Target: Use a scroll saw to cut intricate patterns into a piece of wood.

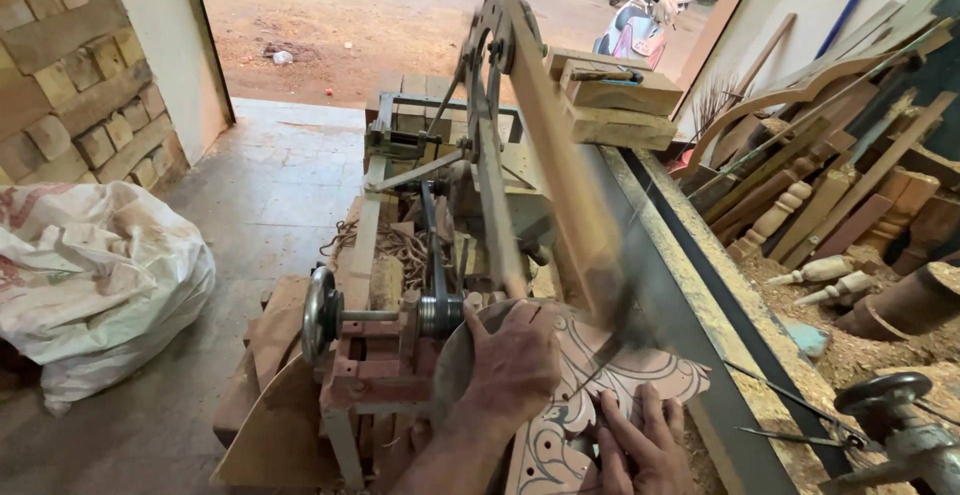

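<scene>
Nearest the camera: right hand [640,445] lies flat, fingers spread, pressed down on a thin wooden panel with a cut scrollwork outline and dark drawn curls [640,370]. Left hand [515,360] sits just beyond it on the same panel, fingers curled loosely, palm down, gripping nothing that I can see. The panel rests on the table of a wooden-framed scroll saw with a long slanted timber arm [560,155]; the arm is blurred where it reaches down to the panel, between the two hands.

Just left of the hands: a grey metal pulley wheel on a short shaft [320,313], mounted on a reddish wooden block. Behind it, a tangle of brown cord [400,245] in the machine frame.

Right of the saw: a long dusty workbench edge with a dark slot [700,275], sawdust heaped beside it. A grey metal clamp with a round knob [890,405] sits at the lower right. Farther right, turned pale wooden spindles [830,270] and a stack of brown timber lengths [850,165] lean against the wall.

Left, on the grey concrete floor [250,205]: a bulging white woven sack [100,275], and behind it a wall of tan stone blocks [80,75].

Far end: rough wooden blocks stacked on the saw frame [620,105], then the open doorway, reddish dirt ground [380,15] and a pale parked scooter [640,15].
</scene>
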